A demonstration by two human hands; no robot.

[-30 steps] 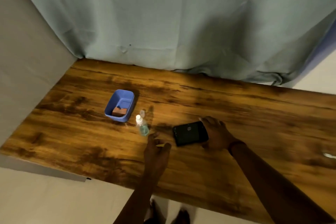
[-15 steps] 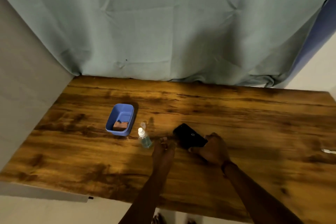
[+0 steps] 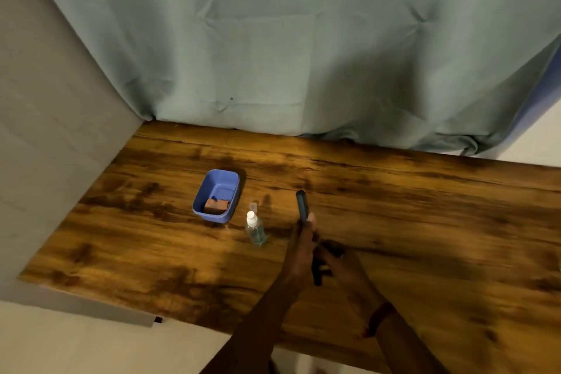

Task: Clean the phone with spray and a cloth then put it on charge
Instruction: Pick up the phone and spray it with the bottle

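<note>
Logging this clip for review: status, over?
Holding phone edge-on: left hand upper end, right hand lower. Untouched: spray bottle, blue tub. Nothing blocking.

Open wood is offered across the desk's (image 3: 425, 222) right half; the left is obstructed by the spray bottle (image 3: 256, 231) and blue tub (image 3: 214, 217).

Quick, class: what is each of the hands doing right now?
Left hand: holding the phone, fingers along its side.
Right hand: gripping the phone's lower end.
</note>
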